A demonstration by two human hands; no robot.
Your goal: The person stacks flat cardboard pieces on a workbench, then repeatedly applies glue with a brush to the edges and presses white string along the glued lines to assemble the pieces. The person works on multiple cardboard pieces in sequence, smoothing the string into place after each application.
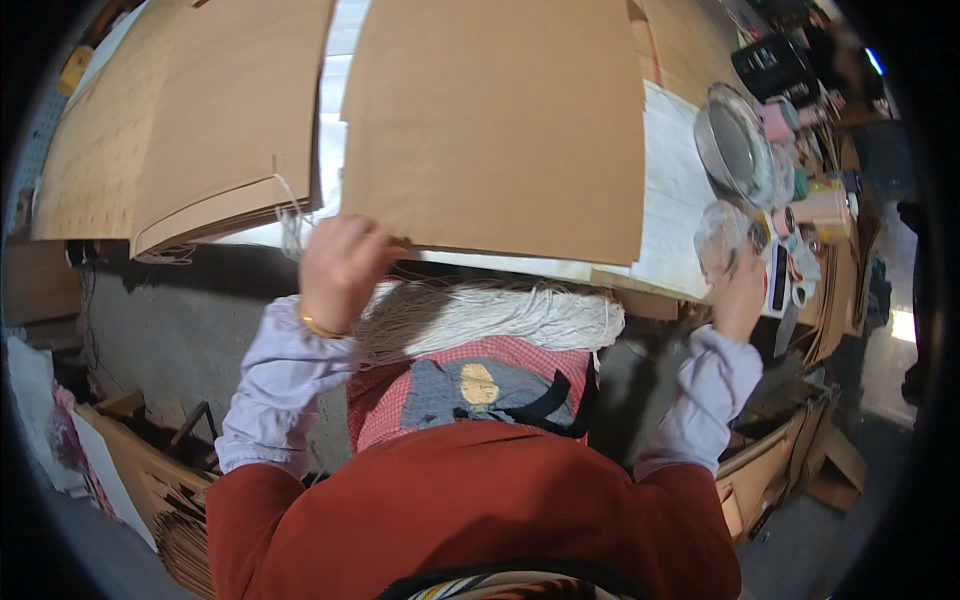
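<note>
Gripping the near edge of a large brown paper sheet [500, 120], the left hand [340, 265] has its fingers curled over that edge; fingertips are hidden beneath the sheet. A gold bangle [320, 326] sits at the wrist, above a lilac sleeve. Right hand [738, 290] is raised at the table's right end, closed around a crumpled clear plastic bag [718, 232]; which fingers pinch it cannot be made out. A bundle of pale string [500, 312] lies across the lap, just below the table edge, loose strands trailing toward the left hand. A second stack of brown sheets [200, 120] lies to the left, its far end cut off by the frame. A round metal sieve [735, 145] stands near the bag; small items beyond it are blurred and unidentifiable. White table covering [670, 200] shows between the sheets.
</note>
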